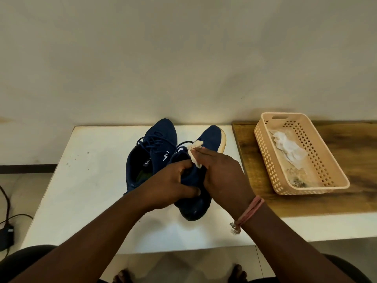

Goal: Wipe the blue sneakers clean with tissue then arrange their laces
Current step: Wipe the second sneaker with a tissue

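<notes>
1. Blue right sneaker [210, 137] sits on the white tabletop [85, 180]; its middle and heel are largely hidden under both hands, with only the toe and the pale sole edge plain.
2. Left hand [173, 184] curls around the sneaker's collar, gripping it; the fingertips inside the opening are hard to make out.
3. Right hand [222, 172] pinches a white tissue [194, 151] against the upper near the laces.
4. Left sneaker [152, 152] stands just beside it, touching, laces loose, unheld.
5. Beige basket [330, 172] with crumpled tissue rests on the wooden board [255, 180], well apart to the right.
6. Open tabletop lies left of the sneakers; toes point toward the far edge at the wall.
</notes>
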